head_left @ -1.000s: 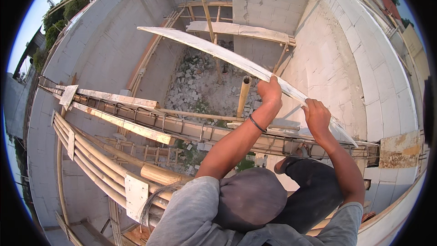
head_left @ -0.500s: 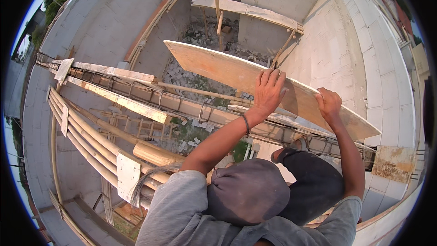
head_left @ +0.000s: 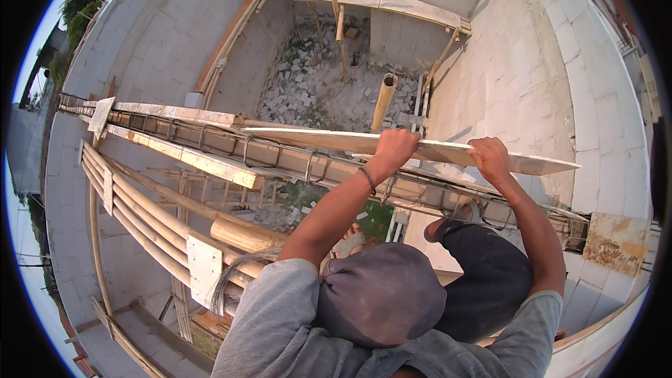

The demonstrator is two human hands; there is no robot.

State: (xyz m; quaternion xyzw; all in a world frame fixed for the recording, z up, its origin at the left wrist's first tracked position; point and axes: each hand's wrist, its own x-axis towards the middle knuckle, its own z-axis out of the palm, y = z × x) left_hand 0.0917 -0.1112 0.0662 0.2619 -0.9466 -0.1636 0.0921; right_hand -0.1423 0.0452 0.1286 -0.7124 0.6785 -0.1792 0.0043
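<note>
A long plywood board (head_left: 315,141) stands nearly on edge along the far side of a beam form, its thin upper edge toward me. My left hand (head_left: 397,148) is closed over that edge near the middle, a dark band on its wrist. Farther right, my right hand (head_left: 491,159) grips the same edge, fingers curled over the top. Just below the board runs a cage of steel reinforcing bars (head_left: 246,154) between wooden side boards (head_left: 182,157). Most of the board's far face is hidden.
Bamboo poles (head_left: 150,220) form scaffolding at the left, with a small plywood piece (head_left: 204,271) and a wire bundle (head_left: 234,273) on them. An upright bamboo pole (head_left: 384,101) stands beyond the board. Far below lies rubble (head_left: 297,73) between block walls (head_left: 514,84). My sandaled foot (head_left: 470,211) is beside the beam.
Both hands have lowered the board toward the beam and tilted it more upright, so its broad face shows less. The upright bamboo pole behind it has come into view.
</note>
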